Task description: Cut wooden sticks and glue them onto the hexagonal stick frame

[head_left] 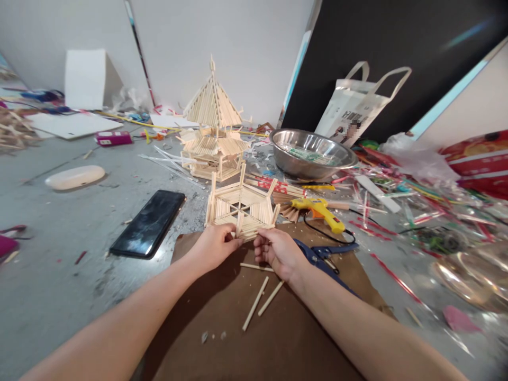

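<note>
My left hand [216,246] had its thumb and fingers pinched on the near edge of the hexagonal stick frame [259,210], which stood over the top edge of the brown board [222,317], in front of the stick pagoda [216,127]. My right hand [280,254] touched that edge with fingers curled; I cannot tell whether they gripped it, since the contact was hard to make out. My hands hid part of the near side, and my right arm covered some of the blue-handled cutters [319,259].

Dark characters showed on the white bag [349,108], too distorted to read surely, beside a pixelated patch. Print on the purple packet [114,138] was too small. The red package [478,164] was cut off at the right.

Three loose sticks [255,304] lay just below my hands; the yellow glue gun [320,211] and steel bowl [311,153] sat to the right, the phone [148,224] to the left.
</note>
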### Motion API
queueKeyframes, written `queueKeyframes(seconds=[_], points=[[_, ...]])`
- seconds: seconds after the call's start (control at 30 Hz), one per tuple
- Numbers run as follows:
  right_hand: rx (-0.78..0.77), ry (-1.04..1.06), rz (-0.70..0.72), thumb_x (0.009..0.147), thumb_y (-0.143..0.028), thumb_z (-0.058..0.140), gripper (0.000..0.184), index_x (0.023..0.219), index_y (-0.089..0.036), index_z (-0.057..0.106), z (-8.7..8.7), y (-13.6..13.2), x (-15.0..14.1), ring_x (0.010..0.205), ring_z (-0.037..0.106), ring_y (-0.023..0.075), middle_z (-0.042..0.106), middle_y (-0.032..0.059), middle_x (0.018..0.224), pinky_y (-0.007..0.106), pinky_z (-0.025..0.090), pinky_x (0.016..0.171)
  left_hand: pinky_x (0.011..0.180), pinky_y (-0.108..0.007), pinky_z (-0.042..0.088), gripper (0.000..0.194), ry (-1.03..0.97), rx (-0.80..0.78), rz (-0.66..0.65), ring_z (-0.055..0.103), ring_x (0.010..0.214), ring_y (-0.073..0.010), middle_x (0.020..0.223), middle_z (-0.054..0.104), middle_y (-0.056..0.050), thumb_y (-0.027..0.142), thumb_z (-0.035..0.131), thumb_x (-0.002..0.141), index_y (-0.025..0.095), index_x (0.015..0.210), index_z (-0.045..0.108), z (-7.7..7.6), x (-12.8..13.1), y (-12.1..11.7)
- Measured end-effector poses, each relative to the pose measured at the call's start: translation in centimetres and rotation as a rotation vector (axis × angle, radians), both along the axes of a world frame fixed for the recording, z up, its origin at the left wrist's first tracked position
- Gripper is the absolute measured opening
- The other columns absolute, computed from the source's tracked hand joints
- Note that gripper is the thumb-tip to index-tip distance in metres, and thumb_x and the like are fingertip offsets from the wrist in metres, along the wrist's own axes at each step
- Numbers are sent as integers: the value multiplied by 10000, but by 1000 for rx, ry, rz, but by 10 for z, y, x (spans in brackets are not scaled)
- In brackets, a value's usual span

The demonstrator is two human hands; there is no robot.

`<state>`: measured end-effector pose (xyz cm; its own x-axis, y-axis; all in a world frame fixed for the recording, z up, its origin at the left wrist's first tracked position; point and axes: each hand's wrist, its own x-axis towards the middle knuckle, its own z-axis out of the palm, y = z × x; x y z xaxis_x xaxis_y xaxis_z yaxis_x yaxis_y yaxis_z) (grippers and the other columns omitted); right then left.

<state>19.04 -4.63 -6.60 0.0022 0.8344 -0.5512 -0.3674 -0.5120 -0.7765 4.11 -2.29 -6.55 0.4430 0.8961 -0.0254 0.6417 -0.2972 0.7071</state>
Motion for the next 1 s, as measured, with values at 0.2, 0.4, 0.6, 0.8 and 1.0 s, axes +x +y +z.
queueKeyframes(seconds=[0.2, 0.4, 0.6, 0.8, 1.0], points=[[-57, 57, -7, 735, -159, 425, 140, 609, -125, 475, 2, 1, 1, 332, 458, 79, 515, -34, 417, 207, 378, 351, 452, -181, 272, 181, 12, -11, 1, 420, 472, -78, 501, 485, 40, 316, 459, 676, 157, 591, 462, -1, -1, 0], [-94, 101, -10, 760, -183, 382, 222, 586, -109, 498, 3, 2, 2, 331, 469, 78, 551, -9, 438, 211, 389, 361, 452, -181, 266, 181, 13, 6, 2, 410, 461, -75, 484, 471, 43, 313, 445, 681, 156, 594, 475, -1, 0, -1], [-91, 134, -16, 765, -189, 380, 232, 593, -102, 508, 3, 1, 1, 334, 478, 80, 561, -3, 439, 205, 391, 357, 445, -178, 261, 216, 25, 12, 20, 401, 457, -74, 472, 460, 41, 333, 439, 681, 154, 566, 471, 0, 1, -1], [-94, 166, -34, 765, -158, 384, 215, 596, -104, 506, 2, 0, 0, 345, 481, 76, 555, -7, 434, 203, 399, 371, 437, -171, 258, 235, 26, 11, 16, 392, 453, -69, 466, 450, 43, 352, 443, 676, 150, 557, 463, 0, 1, -1], [-50, 209, -39, 766, -144, 383, 204, 607, -107, 504, 1, -1, -1, 361, 482, 69, 553, -11, 447, 192, 403, 387, 440, -172, 274, 230, -32, -5, -7, 400, 459, -70, 487, 460, 44, 360, 449, 681, 153, 582, 468, -1, 0, -1]])
